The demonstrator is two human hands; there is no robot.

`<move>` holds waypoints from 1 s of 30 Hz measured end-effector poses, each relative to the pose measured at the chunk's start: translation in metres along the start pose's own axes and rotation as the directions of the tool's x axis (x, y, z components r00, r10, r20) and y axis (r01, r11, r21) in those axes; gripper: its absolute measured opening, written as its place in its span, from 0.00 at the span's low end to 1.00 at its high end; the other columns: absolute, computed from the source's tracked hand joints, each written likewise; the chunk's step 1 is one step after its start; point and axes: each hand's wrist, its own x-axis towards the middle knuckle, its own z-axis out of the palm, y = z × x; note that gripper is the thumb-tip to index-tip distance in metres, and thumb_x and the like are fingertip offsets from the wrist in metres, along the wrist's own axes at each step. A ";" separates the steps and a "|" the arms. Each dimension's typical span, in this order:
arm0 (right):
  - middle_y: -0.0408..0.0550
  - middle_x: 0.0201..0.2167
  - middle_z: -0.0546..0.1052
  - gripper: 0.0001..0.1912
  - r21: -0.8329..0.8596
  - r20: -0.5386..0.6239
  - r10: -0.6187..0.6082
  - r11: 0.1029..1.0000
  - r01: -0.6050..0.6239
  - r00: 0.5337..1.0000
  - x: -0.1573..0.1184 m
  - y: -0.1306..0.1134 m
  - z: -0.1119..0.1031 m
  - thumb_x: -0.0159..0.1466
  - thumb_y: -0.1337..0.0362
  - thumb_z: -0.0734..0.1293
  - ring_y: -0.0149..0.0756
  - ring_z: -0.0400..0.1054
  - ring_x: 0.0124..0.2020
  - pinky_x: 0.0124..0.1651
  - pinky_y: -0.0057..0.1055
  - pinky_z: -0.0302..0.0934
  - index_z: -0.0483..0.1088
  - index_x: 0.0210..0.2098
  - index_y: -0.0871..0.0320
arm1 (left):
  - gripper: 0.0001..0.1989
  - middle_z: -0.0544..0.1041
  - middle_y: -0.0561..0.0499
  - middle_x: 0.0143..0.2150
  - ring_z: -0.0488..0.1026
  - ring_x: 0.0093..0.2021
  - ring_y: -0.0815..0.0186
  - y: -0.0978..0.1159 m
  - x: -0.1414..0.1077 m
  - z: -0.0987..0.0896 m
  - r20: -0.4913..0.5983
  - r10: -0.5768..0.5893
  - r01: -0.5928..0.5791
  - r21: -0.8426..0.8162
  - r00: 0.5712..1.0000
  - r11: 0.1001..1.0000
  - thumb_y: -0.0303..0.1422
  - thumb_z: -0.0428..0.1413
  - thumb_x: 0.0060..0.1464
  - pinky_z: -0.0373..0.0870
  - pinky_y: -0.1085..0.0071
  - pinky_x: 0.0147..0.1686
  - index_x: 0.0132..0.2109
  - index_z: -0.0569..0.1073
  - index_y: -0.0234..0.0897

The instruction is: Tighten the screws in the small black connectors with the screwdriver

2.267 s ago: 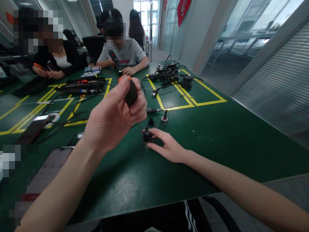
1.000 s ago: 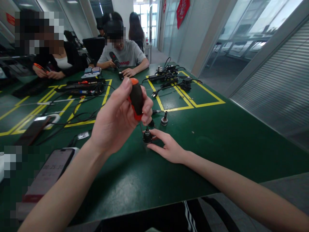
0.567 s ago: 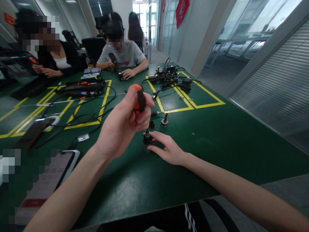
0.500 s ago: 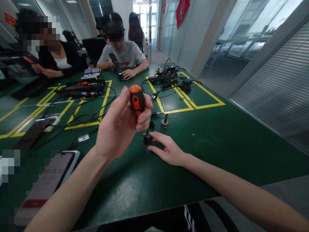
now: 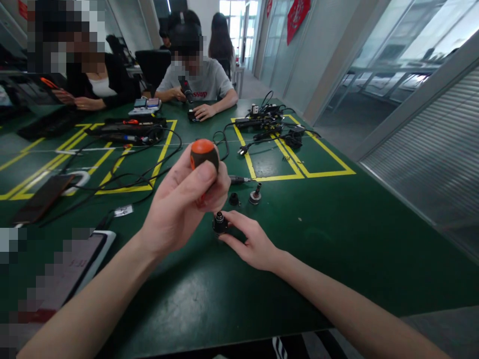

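Observation:
An orange and black screwdriver (image 5: 204,154) stands upright in my left hand (image 5: 175,204), its fingers wrapped round the handle. Its shaft is hidden behind the hand. Below it, my right hand (image 5: 256,239) pinches a small black round part with a threaded top (image 5: 220,223) against the green table (image 5: 322,269). Whether the screwdriver's tip touches this part I cannot tell. Just beyond my right hand sit a black cap-like piece (image 5: 234,199) and a metal disc with a stem (image 5: 255,194). A second, dark screwdriver-like tool (image 5: 239,180) lies behind them.
Cables and power strips (image 5: 265,119) are heaped inside yellow tape at the back right. A black tool tray (image 5: 127,130) lies back left, with a phone (image 5: 41,199) and a tablet-like device (image 5: 82,264) nearer. Two people sit across the table; one holds a dark drill-like tool (image 5: 186,89).
My left hand has turned round the screwdriver handle, its thumb now across the front. The view has shifted slightly. My right hand still holds the black part.

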 end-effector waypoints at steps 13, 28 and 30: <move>0.58 0.49 0.83 0.17 -0.132 0.075 -0.086 0.987 0.095 0.994 0.004 -0.002 -0.004 0.75 0.62 0.66 0.46 0.81 0.49 0.51 0.40 0.78 0.67 0.62 0.59 | 0.21 0.61 0.56 0.24 0.58 0.24 0.75 0.007 -0.001 -0.009 -0.001 -0.078 0.078 -0.011 0.997 0.997 0.50 0.58 0.65 0.62 0.76 0.26 0.36 0.74 0.34; 0.58 0.49 0.82 0.17 -0.113 0.107 -0.013 0.993 0.025 0.994 -0.002 0.000 -0.011 0.74 0.65 0.67 0.47 0.81 0.49 0.51 0.42 0.78 0.68 0.60 0.60 | 0.30 0.52 0.61 0.18 0.50 0.18 0.77 0.007 0.004 -0.003 -0.023 -0.041 0.043 0.073 0.999 0.996 0.60 0.55 0.62 0.52 0.76 0.20 0.29 0.66 0.36; 0.59 0.51 0.82 0.17 -0.117 0.101 -0.014 0.993 0.026 0.995 -0.004 0.000 -0.012 0.74 0.65 0.67 0.47 0.81 0.51 0.53 0.42 0.77 0.68 0.60 0.60 | 0.34 0.51 0.60 0.18 0.50 0.18 0.77 0.008 0.005 -0.002 -0.026 -0.058 0.059 0.054 0.998 0.997 0.63 0.52 0.63 0.51 0.75 0.20 0.26 0.64 0.36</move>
